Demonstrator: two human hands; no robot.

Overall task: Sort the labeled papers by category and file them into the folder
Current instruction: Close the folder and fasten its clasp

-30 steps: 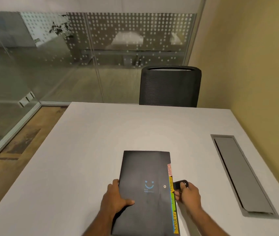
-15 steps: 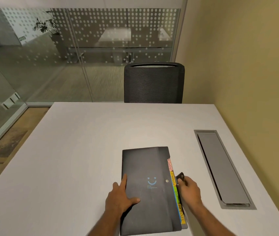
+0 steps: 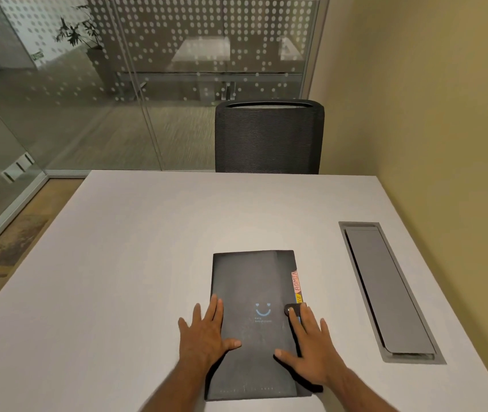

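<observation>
A black folder [image 3: 254, 283] with a blue smiley print lies closed on the white table [image 3: 135, 263], near the front edge. Coloured index tabs, one reading ADMIN [image 3: 296, 282], stick out along its right side. A small black snap strap [image 3: 291, 309] is folded over onto the cover at the right edge. My left hand [image 3: 204, 334] rests flat with spread fingers on the folder's left edge. My right hand [image 3: 314, 346] lies flat on its right edge, fingertips at the strap. No loose papers are visible.
A grey cable hatch [image 3: 385, 289] is set into the table at the right. A black mesh chair [image 3: 269, 138] stands behind the far edge. A yellow wall [image 3: 445, 114] runs along the right, glass partitions at the left and back.
My right hand let go of the strap, which now lies closed over the cover, and flattened on the folder. My left hand spread flat. The view moved back a little.
</observation>
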